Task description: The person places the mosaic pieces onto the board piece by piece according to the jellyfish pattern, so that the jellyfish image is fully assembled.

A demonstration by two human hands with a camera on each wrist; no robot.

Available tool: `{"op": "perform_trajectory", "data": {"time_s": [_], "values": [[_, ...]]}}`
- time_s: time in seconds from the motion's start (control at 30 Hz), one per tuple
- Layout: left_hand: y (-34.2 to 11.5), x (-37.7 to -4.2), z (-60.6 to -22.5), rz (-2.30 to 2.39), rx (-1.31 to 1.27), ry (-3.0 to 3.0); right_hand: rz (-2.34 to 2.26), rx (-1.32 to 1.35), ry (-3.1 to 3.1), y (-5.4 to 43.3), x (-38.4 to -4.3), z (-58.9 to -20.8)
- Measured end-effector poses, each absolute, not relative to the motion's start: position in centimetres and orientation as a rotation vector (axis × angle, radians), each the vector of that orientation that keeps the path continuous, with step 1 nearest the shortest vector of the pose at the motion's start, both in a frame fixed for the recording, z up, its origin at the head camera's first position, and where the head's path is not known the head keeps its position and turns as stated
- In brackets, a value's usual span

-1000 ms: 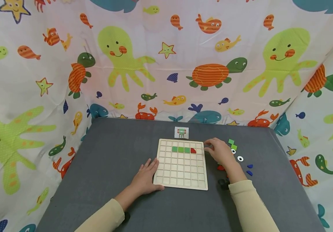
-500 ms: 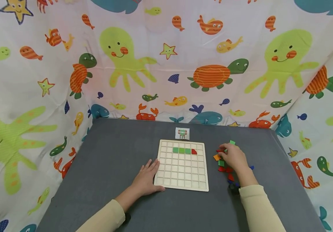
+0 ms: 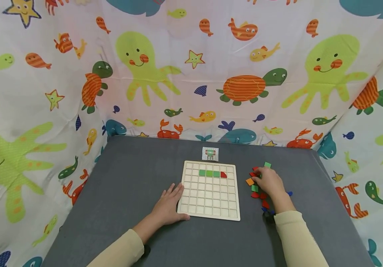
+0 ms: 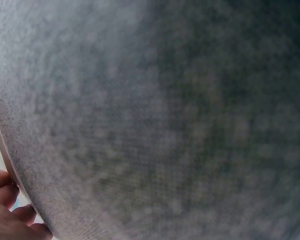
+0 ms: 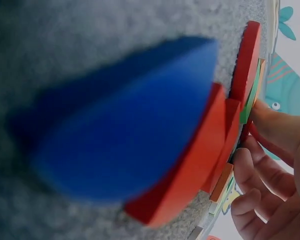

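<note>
A pale wooden grid board lies on the grey table. Along its upper part sit green square tiles and a red quarter-round tile in a row. My left hand rests against the board's left edge, fingers spread. Right of the board, my right hand reaches into a loose pile of coloured pieces, thumb and fingertips down among them. Close by its fingers are an orange square, a green square and red pieces. Whether a piece is pinched is hidden.
A small printed picture card lies behind the board. Blue pieces lie by the right wrist, and another green square beyond the hand. A curtain with sea animals hangs behind the table.
My right hand has moved right from the board's upper right edge to the pile, and has stayed almost still there since. The left hand keeps its place on the board.
</note>
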State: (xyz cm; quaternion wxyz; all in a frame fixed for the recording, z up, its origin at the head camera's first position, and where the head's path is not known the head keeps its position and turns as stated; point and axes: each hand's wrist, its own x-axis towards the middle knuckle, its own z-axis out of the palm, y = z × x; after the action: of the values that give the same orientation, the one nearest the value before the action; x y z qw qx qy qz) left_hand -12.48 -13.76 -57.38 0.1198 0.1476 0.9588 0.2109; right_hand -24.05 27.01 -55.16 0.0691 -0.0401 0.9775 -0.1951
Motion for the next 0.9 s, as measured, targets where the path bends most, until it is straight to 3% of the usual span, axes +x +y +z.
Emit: {"op": "perform_trajectory", "data": {"time_s": [0.9], "values": [[-13.98,-12.44,-57.12,0.607,0.455,2.803,-0.644,-0.213,2.952,26.38,-24.2,-54.57]]}}
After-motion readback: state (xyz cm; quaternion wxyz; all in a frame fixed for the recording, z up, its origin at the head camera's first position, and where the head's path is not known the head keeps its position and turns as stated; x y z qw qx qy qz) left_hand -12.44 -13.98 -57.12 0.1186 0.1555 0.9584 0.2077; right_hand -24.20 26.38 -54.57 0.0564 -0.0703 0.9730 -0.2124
